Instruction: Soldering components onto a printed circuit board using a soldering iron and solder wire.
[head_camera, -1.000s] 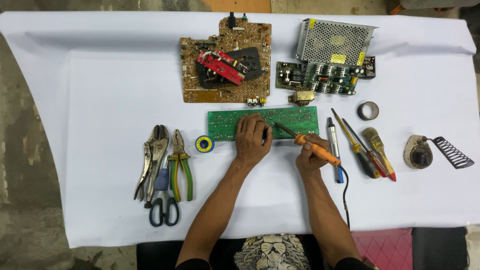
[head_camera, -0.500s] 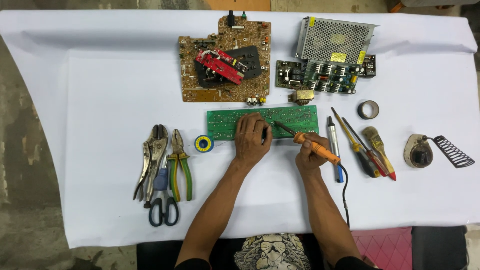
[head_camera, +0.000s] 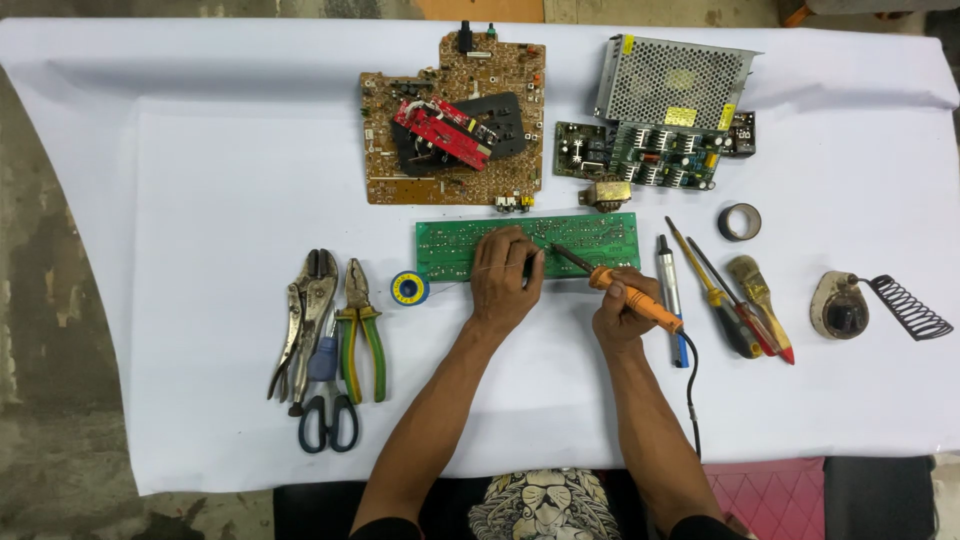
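White-clothed table: left hand (head_camera: 507, 275) presses flat on green board (head_camera: 600, 235); right hand (head_camera: 622, 318) grips soldering iron (head_camera: 632, 294).

Bare forearms; black shirt with pale printed design.

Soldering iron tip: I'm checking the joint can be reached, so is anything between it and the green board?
Nothing visible blocks it. The soldering iron in the right hand points at the green board just beside the left hand, which rests on the board.

Both forearms reach forward, left hand (head_camera: 506, 272) pressed flat, right hand (head_camera: 624, 318) curled in a grip.
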